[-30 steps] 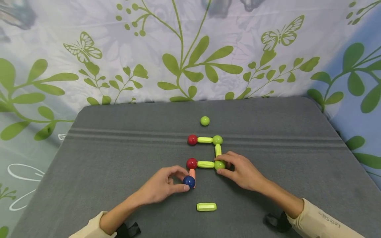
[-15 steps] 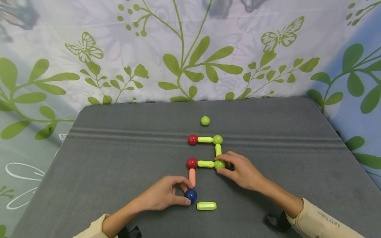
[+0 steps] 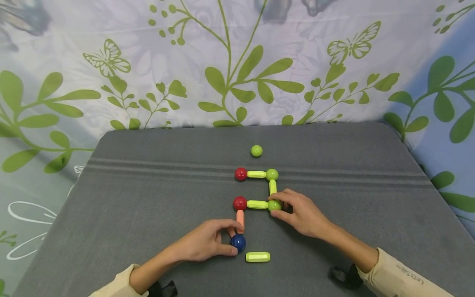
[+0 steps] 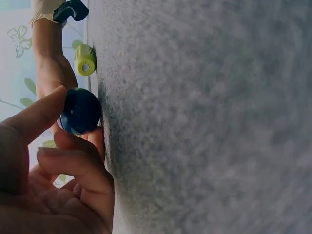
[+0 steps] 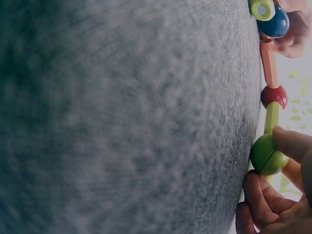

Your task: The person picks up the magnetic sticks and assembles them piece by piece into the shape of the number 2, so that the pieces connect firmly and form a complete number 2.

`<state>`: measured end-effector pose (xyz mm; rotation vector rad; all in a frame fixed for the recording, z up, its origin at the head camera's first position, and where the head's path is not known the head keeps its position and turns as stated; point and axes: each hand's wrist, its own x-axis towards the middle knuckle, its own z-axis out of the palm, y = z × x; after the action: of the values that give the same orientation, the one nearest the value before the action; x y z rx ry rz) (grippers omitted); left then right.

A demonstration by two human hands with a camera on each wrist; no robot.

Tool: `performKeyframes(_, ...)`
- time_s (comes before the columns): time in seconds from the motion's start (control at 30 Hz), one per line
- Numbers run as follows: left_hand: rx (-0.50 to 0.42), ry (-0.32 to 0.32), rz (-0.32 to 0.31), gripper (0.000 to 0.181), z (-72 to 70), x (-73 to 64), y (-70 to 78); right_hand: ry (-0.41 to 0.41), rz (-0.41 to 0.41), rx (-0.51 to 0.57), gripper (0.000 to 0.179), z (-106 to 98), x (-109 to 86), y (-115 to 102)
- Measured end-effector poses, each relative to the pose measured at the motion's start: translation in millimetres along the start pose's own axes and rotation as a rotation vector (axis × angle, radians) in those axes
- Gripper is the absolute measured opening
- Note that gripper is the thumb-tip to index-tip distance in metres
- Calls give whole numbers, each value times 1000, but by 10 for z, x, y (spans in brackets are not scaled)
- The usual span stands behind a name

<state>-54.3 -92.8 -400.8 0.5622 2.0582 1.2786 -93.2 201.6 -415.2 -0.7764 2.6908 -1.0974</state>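
Observation:
My left hand (image 3: 203, 242) pinches a blue ball (image 3: 239, 243) between thumb and fingers at the near end of a coral rod (image 3: 240, 218). Its index finger reaches over that rod's near end. Whether ball and rod touch is hard to tell. The rod's far end meets a red ball (image 3: 240, 203). A yellow-green rod (image 3: 257, 204) links this red ball to a green ball (image 5: 267, 155), which my right hand (image 3: 304, 212) holds between thumb and fingers. From there another yellow-green rod (image 3: 272, 186) runs back to a second green ball (image 3: 272, 174).
At the back, a yellow-green rod (image 3: 256, 174) joins the second green ball to another red ball (image 3: 241, 173). A loose green ball (image 3: 257, 151) lies behind them. One loose yellow-green rod (image 3: 257, 257) lies just right of the blue ball on the grey table (image 3: 148, 198).
My left hand has drawn the blue ball from beside the coral rod towards me to its near end. Its index finger then moved onto the rod. The right hand stays put.

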Motion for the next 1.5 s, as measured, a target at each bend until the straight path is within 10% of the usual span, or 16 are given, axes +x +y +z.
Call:
performKeyframes(0.87, 190, -118, 65, 50, -110, 184, 23, 3, -9, 5, 30, -24, -9, 7)
performKeyframes(1.5, 95, -69, 91, 41, -108, 145, -4, -12, 5, 4, 30, -1, -6, 16)
